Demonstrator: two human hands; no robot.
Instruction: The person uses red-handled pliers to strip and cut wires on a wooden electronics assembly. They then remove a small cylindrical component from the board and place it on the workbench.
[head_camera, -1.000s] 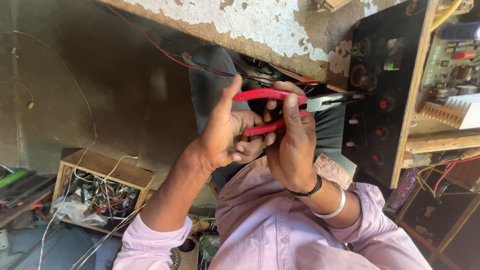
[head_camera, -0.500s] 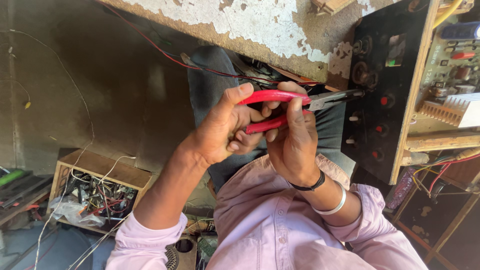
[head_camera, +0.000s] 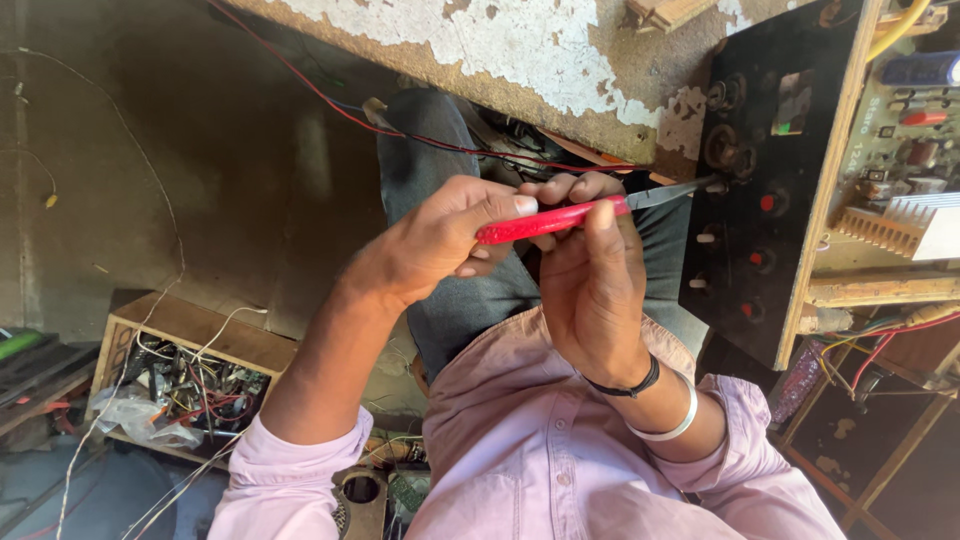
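Observation:
Both my hands grip a pair of red-handled pliers (head_camera: 555, 218) in front of my chest. My left hand (head_camera: 435, 240) wraps the handle ends, with the thumb lying along the top. My right hand (head_camera: 592, 290), with a black band and a silver bangle on the wrist, holds the handles nearer the jaws. The two handles are pressed together. The grey metal jaws (head_camera: 672, 192) point right toward a black panel (head_camera: 760, 200) with knobs and red buttons. What the jaws hold, if anything, is too small to tell.
A wooden bench edge with peeling white paint (head_camera: 520, 50) runs above my hands, with red and black wires (head_camera: 330, 100) beneath it. A circuit board with a finned heat sink (head_camera: 900, 225) stands at right. A wooden box of wires and parts (head_camera: 180, 375) sits lower left.
The plier handles, spread apart a second ago, are now squeezed together. My left hand has shifted from between the handles to over them.

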